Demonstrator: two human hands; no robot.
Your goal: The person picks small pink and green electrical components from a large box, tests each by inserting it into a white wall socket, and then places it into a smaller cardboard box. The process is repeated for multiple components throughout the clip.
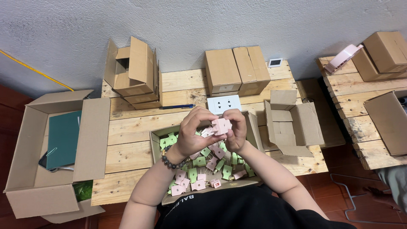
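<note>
Both hands hold one pink plug [221, 126] above the tray [253, 127]: the left hand [193, 132] curls round its left side, the right hand [235, 129] grips its right side, fingers closed on it. A bead bracelet [171, 163] sits on the left wrist.

Containers: the tray, a shallow cardboard box at the bench's near edge, holds a loose heap of pink and green plugs [199, 171]. An open empty carton [292, 123] lies just right of the tray. A large open box [55, 148] stands left of the bench, holding a dark green flat pack [63, 138]. Folded cartons [133, 72] stand stacked at the rear left. Two closed cartons [237, 70] stand side by side at the rear centre.

Surface: the bench [135, 131] is bare pale planks set against a grey rough wall [190, 25]; the floor [12, 106] is dark red. A second plank bench [352, 97] at right carries more cartons and a pink device [343, 58].

Small items: a white socket plate [224, 104] lies behind the tray, a blue pen [177, 107] to its left, and a small white square [275, 62] near the wall.
</note>
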